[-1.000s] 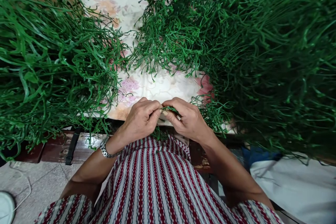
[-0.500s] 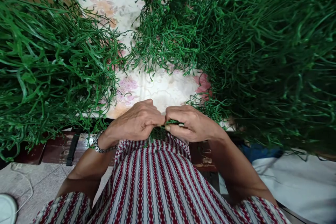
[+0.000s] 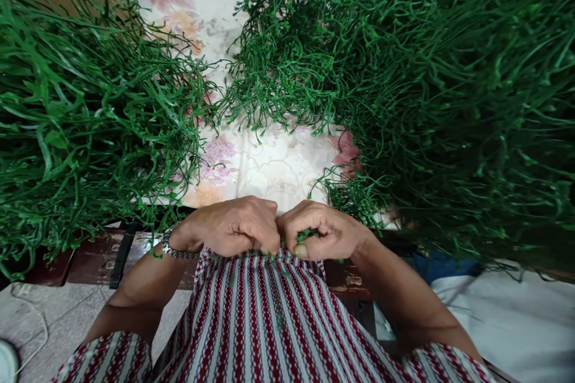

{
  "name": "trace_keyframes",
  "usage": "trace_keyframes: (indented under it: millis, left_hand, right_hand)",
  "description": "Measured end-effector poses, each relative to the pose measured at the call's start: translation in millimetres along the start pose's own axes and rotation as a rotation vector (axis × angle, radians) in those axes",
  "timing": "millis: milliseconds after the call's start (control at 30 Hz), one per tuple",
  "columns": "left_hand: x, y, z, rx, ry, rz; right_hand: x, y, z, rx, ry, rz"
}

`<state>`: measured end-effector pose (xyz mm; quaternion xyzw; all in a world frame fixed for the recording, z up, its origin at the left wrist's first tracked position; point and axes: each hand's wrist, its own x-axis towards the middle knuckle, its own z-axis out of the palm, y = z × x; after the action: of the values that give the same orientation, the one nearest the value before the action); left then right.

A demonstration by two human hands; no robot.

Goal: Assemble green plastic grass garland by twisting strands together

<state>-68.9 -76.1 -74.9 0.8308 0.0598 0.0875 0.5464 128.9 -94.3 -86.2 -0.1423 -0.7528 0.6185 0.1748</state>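
Both hands, the left hand (image 3: 233,226) and right hand (image 3: 321,231), pinch one green sprig (image 3: 306,233) at the bench's near edge; fingers should grip close together, pulling evenly.

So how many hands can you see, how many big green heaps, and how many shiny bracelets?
Hands: 2, the left hand and the right hand, knuckles together, a small green sprig in the right hand's grip.
Green heaps: 2, the left heap and the right heap.
Bracelets: 1, the metal bracelet on the left wrist.
Total: 5.

2 hands (image 3: 233,226), 3 green heaps (image 3: 90,125), 1 cloth (image 3: 269,158).
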Motion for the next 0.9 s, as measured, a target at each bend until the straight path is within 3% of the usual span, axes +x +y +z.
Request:
trace_keyframes:
  millis: [100, 167, 267, 367, 467, 567, 733, 900]
  left_hand:
    - [2.4, -6.0, 0.0, -0.111, 0.209, -0.071]
    - [5.4, -10.4, 1.1, -0.192, 0.456, -0.172]
    - [10.9, -14.5, 3.3, -0.274, 0.767, -0.262]
    - [14.8, -15.2, 5.2, -0.267, 0.901, -0.303]
    - [15.9, -16.2, 5.4, -0.255, 0.946, -0.337]
    - [16.2, -19.3, 2.8, -0.231, 0.97, -0.341]
    - [20.6, -24.6, -0.6, -0.288, 1.036, -0.287]
    - [22.3, -22.7, 0.7, -0.346, 1.048, -0.291]
  right_hand:
    - [-7.2, -5.8, -1.9, 0.059, 0.171, 0.076]
    - [-11.3, -8.5, -5.1, -0.013, 0.42, 0.099]
    - [-11.7, -7.7, -11.5, -0.313, 0.856, 0.084]
    - [-7.3, -4.2, -17.8, -0.401, 1.216, -0.042]
    - [-4.4, -7.2, -21.0, -0.301, 1.399, -0.227]
    - [-1.1, -15.6, -18.8, -0.485, 1.312, -0.205]
    - [14.8, -5.4, -9.7, -0.99, 0.84, -0.055]
    - [21.3, 18.2, -4.5, -1.147, 0.727, 0.055]
